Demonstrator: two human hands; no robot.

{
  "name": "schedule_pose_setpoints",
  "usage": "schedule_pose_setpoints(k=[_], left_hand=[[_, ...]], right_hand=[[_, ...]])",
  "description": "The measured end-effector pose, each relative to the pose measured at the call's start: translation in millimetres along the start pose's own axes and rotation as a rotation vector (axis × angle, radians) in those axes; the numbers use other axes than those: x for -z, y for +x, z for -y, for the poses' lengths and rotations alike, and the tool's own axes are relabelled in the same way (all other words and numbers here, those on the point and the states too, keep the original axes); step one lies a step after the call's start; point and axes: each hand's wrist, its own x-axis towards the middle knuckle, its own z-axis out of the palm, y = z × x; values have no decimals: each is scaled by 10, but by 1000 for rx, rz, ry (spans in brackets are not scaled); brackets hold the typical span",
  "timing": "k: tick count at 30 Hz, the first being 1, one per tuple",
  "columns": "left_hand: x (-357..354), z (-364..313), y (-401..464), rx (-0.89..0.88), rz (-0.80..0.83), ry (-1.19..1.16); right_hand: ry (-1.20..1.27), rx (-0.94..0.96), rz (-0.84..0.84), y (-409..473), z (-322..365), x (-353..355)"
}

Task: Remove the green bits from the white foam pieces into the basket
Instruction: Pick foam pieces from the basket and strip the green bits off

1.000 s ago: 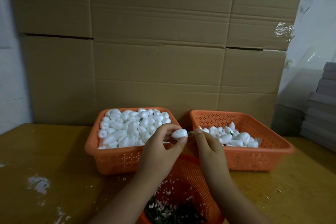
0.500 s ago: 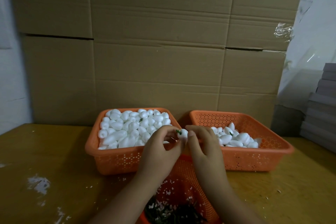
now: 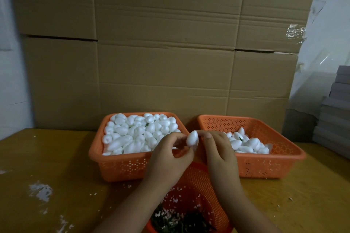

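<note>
Between both sets of fingertips, the left hand (image 3: 168, 155) and right hand (image 3: 219, 155) are pinching one white foam piece (image 3: 192, 138) above the round basket (image 3: 204, 191), so any green bit probably wants pulling straight out, gently, and dropping below.

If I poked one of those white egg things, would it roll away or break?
Probably it would roll: the foam piece held by both hands is rounded like an egg. It looks light, pinched by fingertips only. It may crumble a bit, since white crumbs lie in the round basket.
</note>
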Motion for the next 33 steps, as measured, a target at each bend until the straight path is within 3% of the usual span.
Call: schedule_pose_setpoints(k=[7, 17, 23, 29, 33], left_hand=[[-3, -12, 10, 12, 33, -41], [31, -13, 8, 11, -7, -103], [12, 11, 28, -23, 3, -73], [-5, 60, 27, -37, 41, -14], [5, 50, 35, -26, 13, -42]], right_hand=[[-223, 152, 126, -54, 10, -87], [32, -166, 38, 29, -35, -19], [49, -71, 30, 5, 14, -9], [-128, 132, 115, -37, 35, -70], [-140, 104, 121, -42, 24, -78]])
